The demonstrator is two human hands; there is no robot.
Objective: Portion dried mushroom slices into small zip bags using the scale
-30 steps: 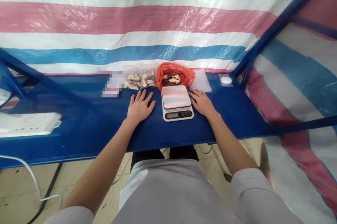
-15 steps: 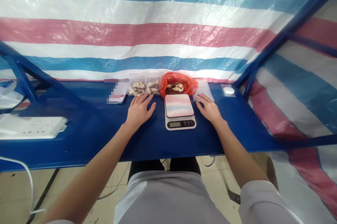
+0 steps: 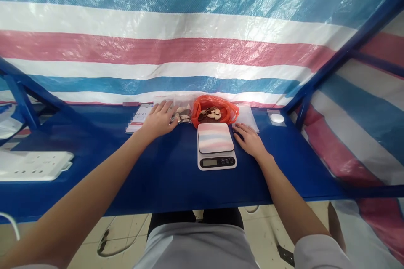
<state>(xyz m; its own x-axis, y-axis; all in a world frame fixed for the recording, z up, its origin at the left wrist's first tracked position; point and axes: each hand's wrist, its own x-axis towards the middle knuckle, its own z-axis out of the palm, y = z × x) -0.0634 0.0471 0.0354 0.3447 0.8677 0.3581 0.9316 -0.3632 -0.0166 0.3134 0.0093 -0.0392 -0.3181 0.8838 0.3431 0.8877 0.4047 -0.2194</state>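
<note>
Loosely spread, left fingers (image 3: 166,106) — over clear bag (image 3: 184,114)

The red bag (image 3: 232,113) is crinkled plastic, the scale top (image 3: 216,138) glossy, the sheeting (image 3: 176,52) shiny.

The scale (image 3: 216,138) sits directly before the carrier bag (image 3: 232,114).

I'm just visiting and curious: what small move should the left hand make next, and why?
Perhaps the left hand should gently close on the filled clear bag: it lies partly over that bag, spread open, apparently gripping nothing.
</note>
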